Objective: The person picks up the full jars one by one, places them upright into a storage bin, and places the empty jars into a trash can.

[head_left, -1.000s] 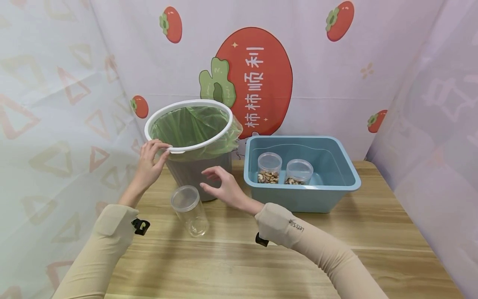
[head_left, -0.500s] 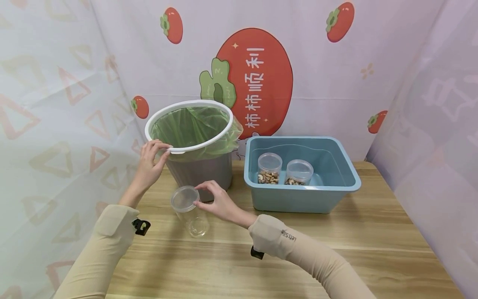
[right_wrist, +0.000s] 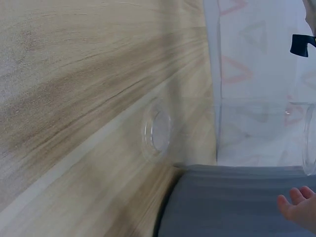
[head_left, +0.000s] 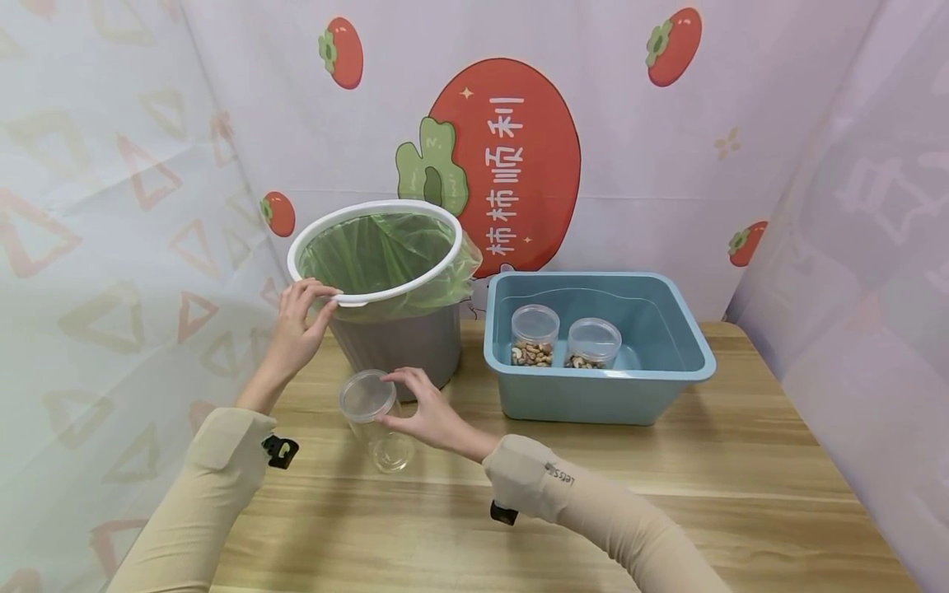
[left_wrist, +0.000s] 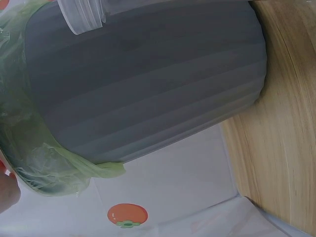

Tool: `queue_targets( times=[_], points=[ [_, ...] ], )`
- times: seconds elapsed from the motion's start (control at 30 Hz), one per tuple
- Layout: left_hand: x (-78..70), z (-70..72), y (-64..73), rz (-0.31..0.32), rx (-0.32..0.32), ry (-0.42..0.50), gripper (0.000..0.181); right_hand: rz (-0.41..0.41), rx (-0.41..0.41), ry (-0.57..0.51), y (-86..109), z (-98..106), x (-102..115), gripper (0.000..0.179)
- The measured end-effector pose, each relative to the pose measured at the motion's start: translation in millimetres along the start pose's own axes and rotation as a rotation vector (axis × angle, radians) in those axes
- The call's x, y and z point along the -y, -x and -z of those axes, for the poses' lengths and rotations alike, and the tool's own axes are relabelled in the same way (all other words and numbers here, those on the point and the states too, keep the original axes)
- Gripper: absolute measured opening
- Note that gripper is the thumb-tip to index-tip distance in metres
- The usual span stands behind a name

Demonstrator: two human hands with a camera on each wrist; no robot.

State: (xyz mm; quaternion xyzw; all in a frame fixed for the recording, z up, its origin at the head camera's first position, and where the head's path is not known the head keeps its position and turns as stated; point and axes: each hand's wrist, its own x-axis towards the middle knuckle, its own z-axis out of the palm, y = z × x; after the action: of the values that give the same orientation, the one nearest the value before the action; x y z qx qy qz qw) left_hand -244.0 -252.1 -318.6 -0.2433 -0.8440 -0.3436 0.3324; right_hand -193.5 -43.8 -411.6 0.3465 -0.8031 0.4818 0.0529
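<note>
A clear plastic jar (head_left: 385,441) with a translucent lid (head_left: 366,395) stands on the wooden table in front of a grey trash can (head_left: 400,346). My left hand (head_left: 296,325) holds the can's white rim (head_left: 363,298), thumb and fingers at its near left part. A green liner bag (head_left: 381,255) hangs inside the can and over its edge. My right hand (head_left: 433,416) is at the right side of the jar lid, thumb and index finger spread around it. In the right wrist view, its fingertips (right_wrist: 296,197) show a small gap from the lid.
Right of the can stands a blue plastic tub (head_left: 593,399). Inside it are two lidded jars of nuts, one on the left (head_left: 534,338) and one beside it (head_left: 593,344). A fabric backdrop with persimmon prints (head_left: 511,165) closes off the back and sides.
My right hand has moved left and down from beside the trash can to the jar's lid, its thumb and index finger now around it. The left hand stays on the rim.
</note>
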Motion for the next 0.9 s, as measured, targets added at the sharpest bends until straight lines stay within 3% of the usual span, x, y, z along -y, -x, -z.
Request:
queue_targets(
  times=[0.37,0.67,0.9],
  points=[
    [1.8,-0.9,0.2,0.007,-0.004,-0.007,0.015,-0.029,0.004,-0.034,-0.1,-9.6,-4.7,0.057],
    [2.1,-1.4,0.1,0.010,-0.001,-0.006,0.015,-0.002,-0.028,-0.057,0.0,-18.6,-8.5,0.062],
    [4.0,-1.9,-0.1,-0.016,-0.009,-0.003,0.015,-0.004,-0.047,-0.106,0.0,-26.9,-10.2,0.068]
  ],
)
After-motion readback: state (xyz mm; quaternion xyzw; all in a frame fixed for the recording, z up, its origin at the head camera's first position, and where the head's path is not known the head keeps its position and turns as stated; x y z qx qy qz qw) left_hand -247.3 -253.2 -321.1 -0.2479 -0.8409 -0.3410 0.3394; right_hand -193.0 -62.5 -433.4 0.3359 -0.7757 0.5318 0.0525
